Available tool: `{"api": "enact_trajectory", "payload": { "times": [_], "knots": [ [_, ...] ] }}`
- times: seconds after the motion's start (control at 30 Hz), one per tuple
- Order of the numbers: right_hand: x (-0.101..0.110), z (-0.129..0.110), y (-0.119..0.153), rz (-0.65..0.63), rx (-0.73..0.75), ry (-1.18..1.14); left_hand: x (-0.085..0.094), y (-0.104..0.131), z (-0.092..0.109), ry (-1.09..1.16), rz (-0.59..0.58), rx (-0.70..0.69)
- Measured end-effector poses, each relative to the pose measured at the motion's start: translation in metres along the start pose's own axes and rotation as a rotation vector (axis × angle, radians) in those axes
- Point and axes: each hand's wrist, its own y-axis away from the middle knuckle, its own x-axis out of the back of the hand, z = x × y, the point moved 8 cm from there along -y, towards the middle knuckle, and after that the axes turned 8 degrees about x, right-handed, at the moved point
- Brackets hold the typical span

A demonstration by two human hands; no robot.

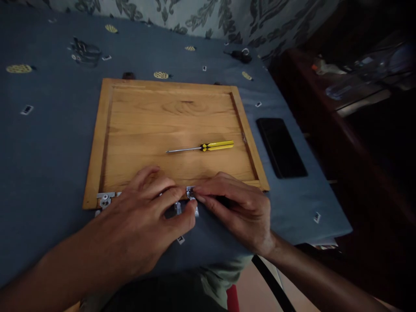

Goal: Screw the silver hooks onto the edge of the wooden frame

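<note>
A framed wooden panel (146, 125) lies flat on the table, its near edge fitted with metal hardware. Thumb and fingers of my left hand (139, 221) curve around a small metal hinge (190, 193) at that edge, the thumb against its lower part. At the same hinge, my right hand (240, 210) pinches thumb and forefinger together; whatever is between the tips is too small to make out. Another metal hinge (105, 200) with screws sits at the panel's near left corner, partly behind my left hand. A yellow-handled screwdriver (217, 146) rests on the panel, shaft pointing left.
Blue patterned cloth (52, 143) covers the table. A black phone (281, 147) lies right of the panel. Toward the back are a dark tangled item (85, 51) and a small black object with a ring (240, 55). Dark wooden furniture (341, 125) stands at the right.
</note>
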Motion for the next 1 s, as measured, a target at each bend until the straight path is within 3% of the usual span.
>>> {"api": "enact_trajectory", "payload": {
  "times": [0.67,1.0],
  "knots": [
    [-0.001,-0.014,0.005,-0.124,0.177,0.194,0.000,0.001,0.001,0.015,0.006,0.006],
    [-0.003,-0.025,-0.008,-0.311,0.246,0.241,-0.001,0.000,0.001,0.023,0.017,-0.001]
  ]
}}
